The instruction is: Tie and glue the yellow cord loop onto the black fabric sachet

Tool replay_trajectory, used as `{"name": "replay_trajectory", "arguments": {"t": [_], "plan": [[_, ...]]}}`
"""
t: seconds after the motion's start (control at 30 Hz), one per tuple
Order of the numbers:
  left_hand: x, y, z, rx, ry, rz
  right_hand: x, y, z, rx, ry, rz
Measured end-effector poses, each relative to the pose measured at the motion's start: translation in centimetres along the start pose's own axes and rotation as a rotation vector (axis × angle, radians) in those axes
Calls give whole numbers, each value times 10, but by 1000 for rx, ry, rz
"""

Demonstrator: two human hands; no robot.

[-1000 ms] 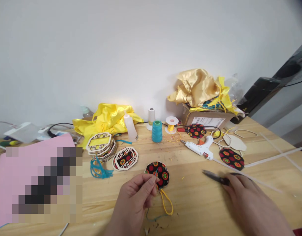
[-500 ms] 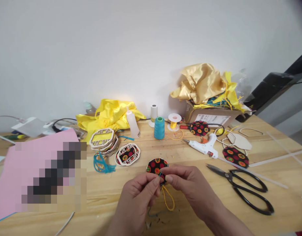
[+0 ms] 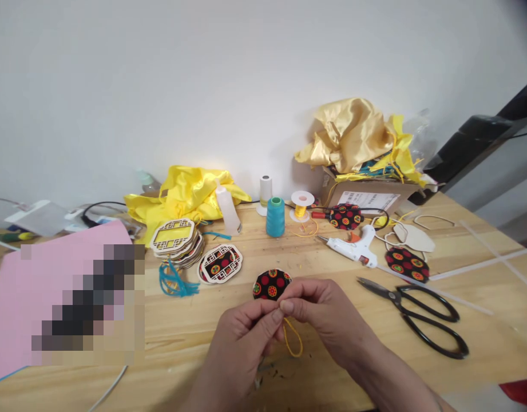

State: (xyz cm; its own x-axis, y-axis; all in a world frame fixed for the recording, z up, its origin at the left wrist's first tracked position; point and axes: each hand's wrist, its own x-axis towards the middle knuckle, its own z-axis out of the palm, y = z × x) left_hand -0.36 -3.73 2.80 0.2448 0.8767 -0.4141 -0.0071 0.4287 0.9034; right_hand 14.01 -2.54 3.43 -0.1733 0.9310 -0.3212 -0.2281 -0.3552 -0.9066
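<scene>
Just in front of me, the thumbs and forefingers of my left hand (image 3: 248,337) and my right hand (image 3: 321,312) meet in a pinch. A teal thread showed between these fingertips a moment ago; now the fingers cover it. Right behind them lies a padded round piece (image 3: 270,283) in black floral fabric, its near edge hidden by my hands. A loop of yellow cord (image 3: 294,340) sticks out below the fingertips toward me. To the right of my right hand rest black-handled scissors (image 3: 394,296), blades slightly apart.
A teal thread cone (image 3: 276,217) and a yellow spool (image 3: 301,209) stand behind. A white glue gun (image 3: 353,247) lies right. Wooden lattice frames (image 3: 174,237) are stacked left beside teal tassels (image 3: 177,280). A cardboard box (image 3: 370,200) holds satin; pink sheet (image 3: 74,257) left.
My fingertips have drawn closer together, covering the teal strand that showed between them. The view has shifted slightly, with the table things a little further up and left.
</scene>
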Motion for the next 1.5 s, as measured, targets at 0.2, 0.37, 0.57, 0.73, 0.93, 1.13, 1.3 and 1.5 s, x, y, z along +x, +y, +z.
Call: {"name": "replay_trajectory", "arguments": {"t": [0.2, 0.37, 0.57, 0.73, 0.93, 1.13, 1.3, 1.5], "plan": [[1, 10, -1, 139, 82, 97, 0, -5, -2, -74, 37, -53], [6, 22, -2, 138, 197, 222, -3, -11, -6, -9, 11, -100], [8, 20, -7, 294, 229, 379, -14, -26, -10, 168, -155, -213], [13, 8, -18, 632, 159, 547, -20, -40, -9, 176, -138, -353], [-1, 11, -24, 777, 668, 884, -7, -38, -9, 79, 77, -413], [-21, 6, 7, 482, -108, 374, 10, -36, 2, 239, 134, -406], [-2, -15, 47, 93, -643, 175, 17, -41, 17, 429, 97, -399], [2, -30, 64, -121, -610, 14, 20, -33, 21, 434, 114, -386]]}}
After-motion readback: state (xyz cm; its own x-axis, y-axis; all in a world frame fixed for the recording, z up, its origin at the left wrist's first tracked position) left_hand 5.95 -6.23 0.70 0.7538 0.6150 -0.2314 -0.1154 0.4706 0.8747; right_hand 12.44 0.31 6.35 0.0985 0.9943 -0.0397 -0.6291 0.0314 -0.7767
